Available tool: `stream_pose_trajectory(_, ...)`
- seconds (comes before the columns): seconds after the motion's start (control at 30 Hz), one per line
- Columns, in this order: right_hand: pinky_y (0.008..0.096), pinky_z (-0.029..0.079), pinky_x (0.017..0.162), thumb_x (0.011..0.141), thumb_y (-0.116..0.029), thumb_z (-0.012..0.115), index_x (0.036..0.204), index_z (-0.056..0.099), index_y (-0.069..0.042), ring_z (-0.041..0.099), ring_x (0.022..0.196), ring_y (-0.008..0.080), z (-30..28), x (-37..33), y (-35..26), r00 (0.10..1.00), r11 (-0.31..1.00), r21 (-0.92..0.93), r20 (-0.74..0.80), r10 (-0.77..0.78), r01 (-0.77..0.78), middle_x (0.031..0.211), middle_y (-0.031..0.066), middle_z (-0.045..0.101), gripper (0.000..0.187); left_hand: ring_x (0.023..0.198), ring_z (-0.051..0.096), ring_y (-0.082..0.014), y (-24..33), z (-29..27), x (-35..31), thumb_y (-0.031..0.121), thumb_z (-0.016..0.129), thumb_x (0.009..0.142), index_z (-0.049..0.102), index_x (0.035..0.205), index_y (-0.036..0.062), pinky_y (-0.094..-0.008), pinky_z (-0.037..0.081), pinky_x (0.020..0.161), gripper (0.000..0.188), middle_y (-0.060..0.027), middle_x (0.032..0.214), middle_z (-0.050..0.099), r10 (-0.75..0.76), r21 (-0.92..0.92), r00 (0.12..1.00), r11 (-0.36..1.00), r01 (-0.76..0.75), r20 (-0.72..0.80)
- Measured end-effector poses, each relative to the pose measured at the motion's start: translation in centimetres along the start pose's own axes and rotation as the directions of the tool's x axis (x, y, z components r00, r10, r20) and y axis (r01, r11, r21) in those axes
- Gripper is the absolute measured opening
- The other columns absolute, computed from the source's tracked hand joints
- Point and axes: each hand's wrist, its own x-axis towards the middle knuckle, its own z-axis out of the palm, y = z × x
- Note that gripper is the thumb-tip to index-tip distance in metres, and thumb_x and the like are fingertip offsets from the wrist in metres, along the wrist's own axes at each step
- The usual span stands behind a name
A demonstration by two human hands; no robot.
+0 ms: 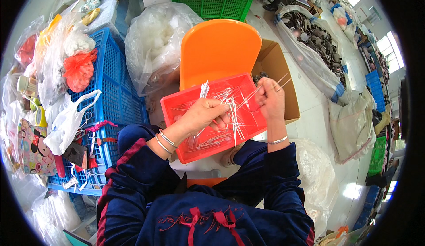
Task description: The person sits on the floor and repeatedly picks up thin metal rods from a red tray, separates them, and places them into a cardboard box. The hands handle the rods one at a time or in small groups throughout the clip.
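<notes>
A red plastic tray (206, 154) rests in front of me by the orange chair (220, 47), with many thin white strips (208, 140) scattered in it. Over the middle of the tray, my left hand (204, 114) is closed, thumb and fingers pinched at a loose fan of these strips. Its far fingers are partly hidden. Above the tray's right edge, my right hand (271, 99) is closed around a few thin pale strips (283, 81) that stick out on both sides of its fingers. This hand is slightly blurred.
A blue crate (108, 69) with bags, scissors and a phone stands at left. Behind the tray are a clear bag of white material (157, 38) and a green crate (214, 1). At right sit a cardboard box (287, 86), a sack of dark pieces (310, 38) and a pale sack (352, 126).
</notes>
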Motion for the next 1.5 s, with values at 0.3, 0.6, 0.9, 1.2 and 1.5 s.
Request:
stream_pose_trajectory(0.3, 0.0261, 0.047, 0.063, 0.092, -0.013, 0.059, 0.103, 0.065, 0.005, 0.060, 0.072, 0.0107, -0.1, 0.6, 1.7, 0.983, 0.565, -0.824, 0.068, 0.168, -0.040, 0.072, 0.0030, 0.063, 0.022, 0.054, 0.038, -0.0032, 0.2, -0.9, 0.1, 0.028, 0.048, 0.100, 0.063, 0.086, 0.0084, -0.0200, 0.032, 0.048, 0.028, 0.0050, 0.066, 0.050, 0.147, 0.124, 0.989, 0.981, -0.147, 0.009)
stream_pose_trajectory(0.6, 0.0159, 0.033, 0.046, 0.093, -0.015, 0.061, 0.094, 0.062, -0.003, 0.045, 0.053, 0.0005, 3.0, -1.4, 0.6, 0.867, 0.817, -0.480, 0.200, 0.457, -0.320, 0.072, -0.0008, 0.060, 0.012, 0.064, 0.045, -0.0062, -1.4, -1.2, 0.9, 0.022, 0.047, 0.100, 0.062, 0.089, 0.0011, -0.0235, 0.040, 0.058, 0.029, 0.0029, 0.068, 0.050, 0.344, 0.297, 0.939, 0.894, -0.335, 0.023)
stream_pose_trajectory(0.9, 0.0186, 0.042, 0.058, 0.090, -0.007, 0.063, 0.098, 0.063, -0.002, 0.053, 0.066, 0.0025, 3.9, -2.1, 0.5, 0.921, 0.876, -0.473, 0.291, 0.261, -0.099, 0.079, -0.0009, 0.063, 0.010, 0.063, 0.045, -0.0062, -0.7, -0.8, 0.4, 0.023, 0.048, 0.099, 0.062, 0.086, 0.0000, -0.0246, 0.041, 0.057, 0.030, 0.0025, 0.066, 0.051, 0.291, 0.314, 0.957, 0.907, -0.280, 0.013)
stream_pose_trajectory(1.2, 0.0179, 0.039, 0.055, 0.090, -0.011, 0.064, 0.089, 0.063, 0.000, 0.050, 0.062, 0.0024, 3.0, -2.0, 1.5, 0.970, 0.834, -0.550, 0.227, 0.089, 0.052, 0.074, -0.0017, 0.061, 0.011, 0.063, 0.048, -0.0059, -0.7, -0.8, 0.7, 0.023, 0.050, 0.098, 0.063, 0.086, -0.0009, -0.0241, 0.041, 0.058, 0.030, 0.0019, 0.065, 0.053, 0.281, 0.317, 0.958, 0.914, -0.252, -0.050)
stream_pose_trajectory(1.5, 0.0177, 0.029, 0.042, 0.093, -0.011, 0.060, 0.098, 0.065, 0.001, 0.039, 0.047, 0.0015, 2.7, -1.9, -0.2, 0.947, 0.959, -0.147, 0.176, 0.268, -0.244, 0.071, -0.0001, 0.060, 0.014, 0.057, 0.044, -0.0012, -0.6, -1.2, 0.6, 0.026, 0.060, 0.095, 0.064, 0.081, 0.0074, -0.0178, 0.035, 0.052, 0.023, 0.0049, 0.067, 0.056, 0.252, 0.250, 0.963, 0.943, -0.222, -0.096)
